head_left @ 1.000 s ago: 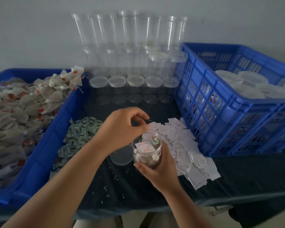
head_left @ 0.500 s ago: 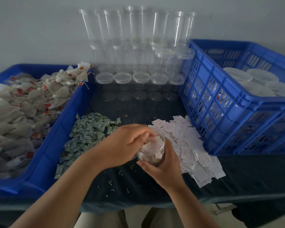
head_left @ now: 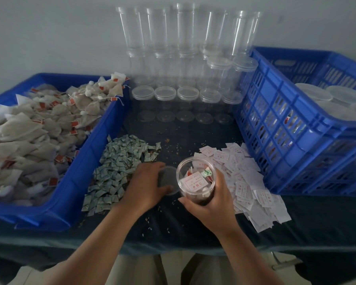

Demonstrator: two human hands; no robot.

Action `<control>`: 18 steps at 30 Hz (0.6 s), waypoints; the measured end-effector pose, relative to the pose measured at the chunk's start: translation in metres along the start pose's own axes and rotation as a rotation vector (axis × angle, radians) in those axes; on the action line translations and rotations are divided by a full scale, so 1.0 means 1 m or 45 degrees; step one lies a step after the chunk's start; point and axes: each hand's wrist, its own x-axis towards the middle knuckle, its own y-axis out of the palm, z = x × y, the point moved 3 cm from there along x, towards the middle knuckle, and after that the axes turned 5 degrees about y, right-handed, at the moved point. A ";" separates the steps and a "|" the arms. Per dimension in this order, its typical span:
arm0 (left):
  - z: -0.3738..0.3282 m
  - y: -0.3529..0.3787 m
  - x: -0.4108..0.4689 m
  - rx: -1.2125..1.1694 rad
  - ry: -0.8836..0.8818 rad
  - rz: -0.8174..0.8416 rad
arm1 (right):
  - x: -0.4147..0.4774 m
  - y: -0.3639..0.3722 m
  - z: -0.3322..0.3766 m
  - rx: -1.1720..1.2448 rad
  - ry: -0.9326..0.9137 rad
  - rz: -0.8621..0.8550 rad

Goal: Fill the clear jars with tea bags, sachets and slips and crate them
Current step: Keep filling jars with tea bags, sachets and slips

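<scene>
Narrow lane, walled on three sides
We find bare surface (head_left: 179, 138) between the sachet pile (head_left: 119, 161) and slip pile (head_left: 245, 177); empty jars (head_left: 187, 95) close the rear, the tea-bag bin (head_left: 84, 161) the left, the crate (head_left: 275, 130) the right; our left hand (head_left: 146, 186) gripping the lid (head_left: 168, 177) and right hand (head_left: 212, 204) round the filled jar (head_left: 195, 182) plug the near end.

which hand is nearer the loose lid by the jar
Left. The left hand grasps the lid at its rim; the right hand is to its right, gripping the jar.

Clear jar (head_left: 195, 159) lidless, full w/ bags (head_left: 195, 197), slip (head_left: 193, 181) atop; lid (head_left: 168, 178) beside.
</scene>
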 end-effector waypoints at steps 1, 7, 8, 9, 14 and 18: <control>-0.001 0.000 -0.002 0.003 0.006 -0.073 | -0.001 0.000 0.001 0.013 -0.014 -0.007; -0.008 -0.008 -0.014 -0.440 -0.071 -0.406 | -0.002 -0.002 0.000 0.126 -0.044 -0.075; -0.008 -0.010 -0.016 -0.621 -0.123 -0.418 | -0.002 -0.003 0.000 0.136 -0.044 -0.072; -0.008 -0.011 -0.018 -0.847 -0.179 -0.398 | -0.002 -0.004 0.001 0.143 -0.046 -0.064; -0.027 -0.024 -0.018 -1.823 -0.072 -0.128 | 0.001 -0.005 0.006 0.143 -0.116 -0.038; -0.041 -0.038 -0.021 -1.459 0.045 0.134 | 0.003 -0.003 0.007 0.139 -0.137 -0.019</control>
